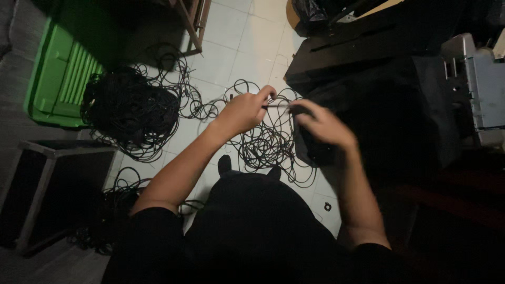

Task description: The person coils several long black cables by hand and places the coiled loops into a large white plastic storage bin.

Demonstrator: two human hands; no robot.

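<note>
My left hand (246, 110) and my right hand (321, 123) are raised in front of me, close together. Between their fingertips runs a short stretch of thin black cable (277, 105), pinched by both hands. Below them, loose loops of black cable (263, 142) spread over the white tiled floor (231, 47). A large dense heap of black cable (129, 108) lies to the left. My knees and dark trousers fill the bottom of the view.
A green plastic crate (58, 73) stands at the far left. A dark metal-framed box (47, 184) sits at lower left with more cable beside it. Black cases (379, 63) and a grey metal unit (481, 89) crowd the right. A wooden leg (192, 26) stands at the top.
</note>
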